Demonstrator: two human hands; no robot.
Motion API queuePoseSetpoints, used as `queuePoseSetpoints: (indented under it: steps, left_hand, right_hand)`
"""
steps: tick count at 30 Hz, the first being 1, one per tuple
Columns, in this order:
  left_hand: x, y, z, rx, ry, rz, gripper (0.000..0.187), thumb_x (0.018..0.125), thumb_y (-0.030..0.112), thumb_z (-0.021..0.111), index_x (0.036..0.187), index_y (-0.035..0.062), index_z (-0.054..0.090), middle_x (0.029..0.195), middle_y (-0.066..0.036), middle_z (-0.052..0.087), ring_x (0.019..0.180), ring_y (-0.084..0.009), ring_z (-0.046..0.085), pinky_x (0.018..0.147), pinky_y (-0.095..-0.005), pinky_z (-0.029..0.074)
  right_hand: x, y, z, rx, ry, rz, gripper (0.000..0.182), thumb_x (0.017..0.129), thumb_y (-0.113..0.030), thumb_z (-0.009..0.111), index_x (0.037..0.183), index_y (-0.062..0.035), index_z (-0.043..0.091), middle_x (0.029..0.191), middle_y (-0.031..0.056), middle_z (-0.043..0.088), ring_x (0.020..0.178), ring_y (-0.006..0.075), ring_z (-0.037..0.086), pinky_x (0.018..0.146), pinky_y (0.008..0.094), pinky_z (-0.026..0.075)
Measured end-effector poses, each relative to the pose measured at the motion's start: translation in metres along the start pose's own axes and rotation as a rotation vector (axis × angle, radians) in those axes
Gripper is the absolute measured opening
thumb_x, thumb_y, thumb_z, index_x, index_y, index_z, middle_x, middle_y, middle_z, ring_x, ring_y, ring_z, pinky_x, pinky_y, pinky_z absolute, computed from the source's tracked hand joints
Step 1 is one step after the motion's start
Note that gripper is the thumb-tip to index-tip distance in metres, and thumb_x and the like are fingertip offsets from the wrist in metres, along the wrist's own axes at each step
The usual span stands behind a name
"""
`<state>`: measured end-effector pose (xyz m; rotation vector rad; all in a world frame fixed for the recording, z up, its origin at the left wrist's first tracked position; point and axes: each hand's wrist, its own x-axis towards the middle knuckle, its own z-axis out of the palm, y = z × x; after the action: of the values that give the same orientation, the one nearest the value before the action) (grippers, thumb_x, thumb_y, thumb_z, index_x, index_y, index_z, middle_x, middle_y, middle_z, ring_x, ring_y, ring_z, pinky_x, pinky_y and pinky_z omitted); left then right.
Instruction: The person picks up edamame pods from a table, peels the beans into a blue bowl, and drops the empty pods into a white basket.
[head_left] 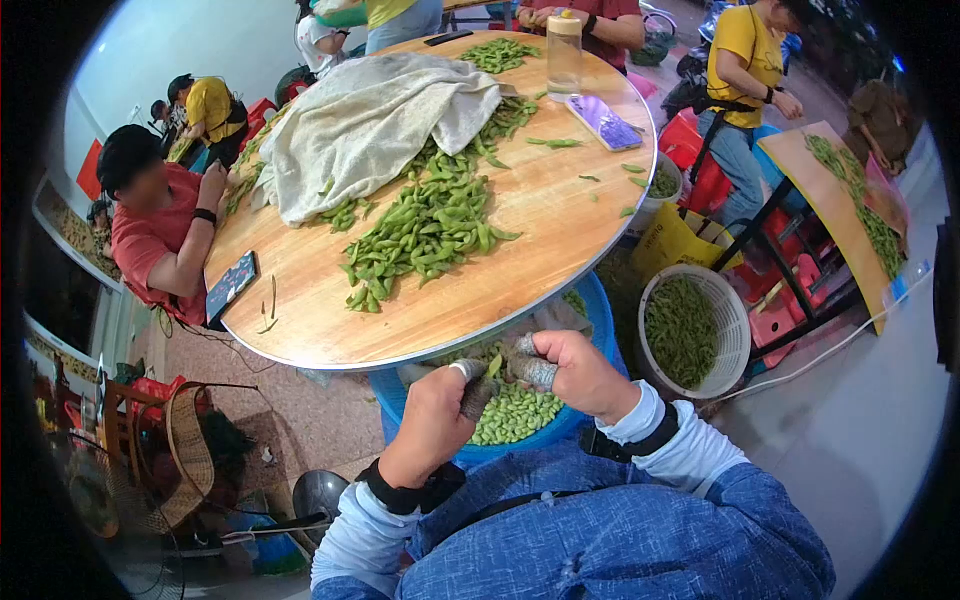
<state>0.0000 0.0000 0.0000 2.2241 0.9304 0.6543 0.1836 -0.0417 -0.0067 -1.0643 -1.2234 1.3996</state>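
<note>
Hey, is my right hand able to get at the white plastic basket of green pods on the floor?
Probably yes: the right hand is nearest the white plastic basket, with open space between.

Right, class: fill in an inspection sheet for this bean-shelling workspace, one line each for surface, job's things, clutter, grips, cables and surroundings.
Surface: round wooden table, heaped with green pods.
Job's things: blue basin of shelled beans under the hands; a pod between them.
Clutter: grey cloth, plastic bottle, phone, dark case.
Grips: left hand and right hand, fingertips taped, both pinching the pod.
Cables: white cord on the floor at right.
Surroundings: white basket of pods, second table, other people seated around.
</note>
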Motion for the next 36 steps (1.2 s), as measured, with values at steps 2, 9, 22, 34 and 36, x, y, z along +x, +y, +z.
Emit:
queuePoseSetpoints:
  steps: [2, 9, 22, 34, 36]
  left_hand:
    - [0.000, 0.003, -0.001, 0.196, 0.061, 0.132, 0.019, 0.062, 0.000, 0.060, 0.080, 0.0005, 0.052, 0.068, -0.014, 0.054, 0.066, -0.0325, 0.055, 0.053, -0.0387, 0.044]
    - [0.003, 0.006, 0.000, 0.401, 0.050, 0.299, 0.019, 0.054, -0.002, 0.056, 0.071, 0.0015, 0.048, 0.063, -0.011, 0.049, 0.060, -0.0294, 0.051, 0.050, -0.0388, 0.042]
    - [-0.001, 0.009, -0.002, 0.467, -0.021, 0.318, 0.010, 0.061, 0.002, 0.053, 0.067, 0.0019, 0.046, 0.062, -0.012, 0.049, 0.060, -0.0280, 0.051, 0.049, -0.0376, 0.042]
    - [-0.006, -0.004, 0.011, -0.194, 0.055, 0.091, 0.010, 0.078, 0.006, 0.056, 0.086, 0.0011, 0.053, 0.066, -0.014, 0.055, 0.055, -0.0239, 0.054, 0.049, -0.0314, 0.042]
    - [-0.009, -0.011, 0.016, -0.502, -0.007, -0.105, 0.011, 0.083, 0.010, 0.052, 0.088, 0.0007, 0.054, 0.065, -0.007, 0.053, 0.054, -0.0174, 0.050, 0.047, -0.0282, 0.039]
  right_hand:
    - [-0.002, -0.004, 0.002, 0.008, -0.017, 0.036, 0.015, 0.084, -0.016, 0.054, 0.085, -0.0029, 0.060, 0.069, -0.0032, 0.054, 0.059, 0.0038, 0.046, 0.052, 0.0179, 0.036]
    - [-0.006, -0.004, -0.001, 0.095, -0.001, 0.125, 0.011, 0.080, -0.002, 0.049, 0.081, -0.0010, 0.059, 0.069, -0.0034, 0.052, 0.061, 0.0041, 0.044, 0.054, 0.0196, 0.035]
    - [-0.003, 0.004, 0.004, 0.116, 0.003, 0.150, 0.009, 0.080, -0.004, 0.051, 0.084, 0.0003, 0.059, 0.074, -0.0014, 0.056, 0.066, 0.0052, 0.048, 0.058, 0.0204, 0.039]
    - [0.009, 0.041, 0.001, 0.458, -0.144, 0.010, 0.015, 0.082, -0.005, 0.052, 0.095, 0.0012, 0.057, 0.088, 0.0021, 0.059, 0.080, 0.0071, 0.053, 0.071, 0.0223, 0.043]
    - [0.009, 0.042, 0.005, 0.448, -0.103, -0.041, 0.017, 0.082, -0.011, 0.055, 0.094, -0.0001, 0.057, 0.085, 0.0010, 0.059, 0.076, 0.0064, 0.052, 0.069, 0.0213, 0.042]
